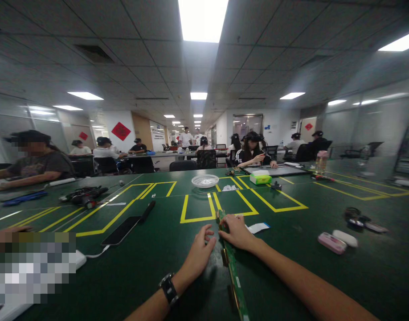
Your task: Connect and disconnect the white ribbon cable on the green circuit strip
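A long, narrow green circuit board (231, 264) runs away from me across the green table, with brownish parts along its left edge. My right hand (237, 231) grips it near the far end, fingers bent over it from the right. Just left of the board is my left hand (201, 250), holding nothing, its fingers loosely curled and apart. A black watch (169, 287) is on the left wrist. Beside my right hand lies a white flat strip with a blue end (259, 228), partly hidden behind that hand.
A white plastic basket (205, 180) and a green tissue pack (260, 178) stand ahead. A phone (121, 230) on a white cable lies left. A pink case (332, 243) and tangled cables (356, 218) lie right. Yellow tape marks the table (284, 276). Other people sit around.
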Tool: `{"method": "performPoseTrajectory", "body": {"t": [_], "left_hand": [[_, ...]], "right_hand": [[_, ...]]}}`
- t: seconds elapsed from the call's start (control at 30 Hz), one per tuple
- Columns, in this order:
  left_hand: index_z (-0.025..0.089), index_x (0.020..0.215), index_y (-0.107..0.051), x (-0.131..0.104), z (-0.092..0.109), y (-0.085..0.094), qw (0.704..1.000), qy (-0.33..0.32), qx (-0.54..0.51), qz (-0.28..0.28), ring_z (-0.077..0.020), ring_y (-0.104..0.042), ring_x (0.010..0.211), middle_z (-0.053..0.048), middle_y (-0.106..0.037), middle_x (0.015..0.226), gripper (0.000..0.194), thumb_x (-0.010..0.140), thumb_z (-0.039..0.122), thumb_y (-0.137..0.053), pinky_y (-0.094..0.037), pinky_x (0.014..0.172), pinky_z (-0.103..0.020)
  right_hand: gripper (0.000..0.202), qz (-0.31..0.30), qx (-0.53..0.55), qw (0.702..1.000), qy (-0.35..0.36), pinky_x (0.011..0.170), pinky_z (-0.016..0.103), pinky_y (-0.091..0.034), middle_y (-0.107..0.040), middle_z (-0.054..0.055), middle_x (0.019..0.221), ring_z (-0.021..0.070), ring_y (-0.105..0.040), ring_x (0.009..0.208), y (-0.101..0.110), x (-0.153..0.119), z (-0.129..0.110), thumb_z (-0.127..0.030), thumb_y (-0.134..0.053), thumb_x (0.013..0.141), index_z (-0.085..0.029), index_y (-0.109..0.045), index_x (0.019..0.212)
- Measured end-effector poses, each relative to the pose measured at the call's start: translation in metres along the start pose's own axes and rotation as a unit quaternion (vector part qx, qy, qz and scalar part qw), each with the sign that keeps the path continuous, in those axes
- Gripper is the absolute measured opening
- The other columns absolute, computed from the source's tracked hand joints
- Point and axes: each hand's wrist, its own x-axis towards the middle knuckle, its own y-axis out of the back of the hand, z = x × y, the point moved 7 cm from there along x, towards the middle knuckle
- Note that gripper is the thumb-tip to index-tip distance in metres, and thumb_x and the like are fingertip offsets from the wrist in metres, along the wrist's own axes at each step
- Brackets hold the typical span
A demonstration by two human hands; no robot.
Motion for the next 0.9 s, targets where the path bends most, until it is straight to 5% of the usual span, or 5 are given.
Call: {"method": "performPoseTrajectory", "body": {"t": [0.23,0.5,0.67,0.77,0.9], "left_hand": [[0.011,0.134,-0.038,0.003,-0.008,-0.008,0.988,0.058,-0.135,-0.045,-0.0158,-0.056,0.076,-0.008,-0.06,0.096,0.066,0.081,0.046,-0.058,-0.041,0.058,-0.023],[0.015,0.117,-0.052,-0.001,0.008,-0.013,0.955,0.051,-0.281,-0.086,-0.0148,-0.062,0.071,-0.003,-0.065,0.083,0.059,0.071,0.042,-0.075,-0.046,0.064,-0.022],[0.014,0.111,-0.052,0.003,-0.007,-0.006,0.954,0.074,-0.29,-0.034,-0.0122,-0.06,0.057,-0.002,-0.066,0.078,0.054,0.07,0.041,-0.074,-0.046,0.053,-0.021],[0.015,0.108,-0.053,0.005,-0.011,-0.005,0.952,0.075,-0.297,-0.023,-0.0119,-0.06,0.058,-0.003,-0.067,0.08,0.05,0.07,0.04,-0.073,-0.046,0.053,-0.021],[0.015,0.104,-0.053,0.006,-0.011,-0.003,0.952,0.072,-0.298,-0.006,-0.0114,-0.06,0.06,-0.003,-0.067,0.079,0.043,0.072,0.038,-0.071,-0.046,0.054,-0.02]], "right_hand": [[0.02,0.084,0.07,0.994,0.02,0.082,0.035,-0.03,-0.059,0.003,0.089,0.0197,-0.052,0.089,0.018,-0.002,-0.025,-0.03,-0.062,0.079,-0.019,-0.056,0.096],[0.022,0.069,0.168,0.978,0.1,0.086,0.034,-0.037,-0.059,0.005,0.099,0.0186,-0.052,0.096,0.021,-0.006,-0.049,-0.023,-0.048,0.09,-0.021,-0.056,0.11],[0.033,0.075,0.071,0.99,0.098,0.091,0.036,-0.035,-0.059,0.008,0.105,0.0211,-0.048,0.105,0.029,0.002,-0.017,-0.006,-0.044,0.081,-0.019,-0.059,0.108],[0.033,-0.011,-0.038,0.998,0.049,0.088,0.037,-0.035,-0.058,0.011,0.109,0.0255,-0.047,0.106,0.019,0.005,0.02,-0.013,-0.053,0.075,-0.018,-0.062,0.106],[0.034,-0.09,-0.04,0.994,0.046,0.086,0.034,-0.036,-0.058,0.01,0.108,0.0237,-0.051,0.098,0.007,0.004,0.051,-0.019,-0.057,0.073,-0.019,-0.063,0.107]]}}
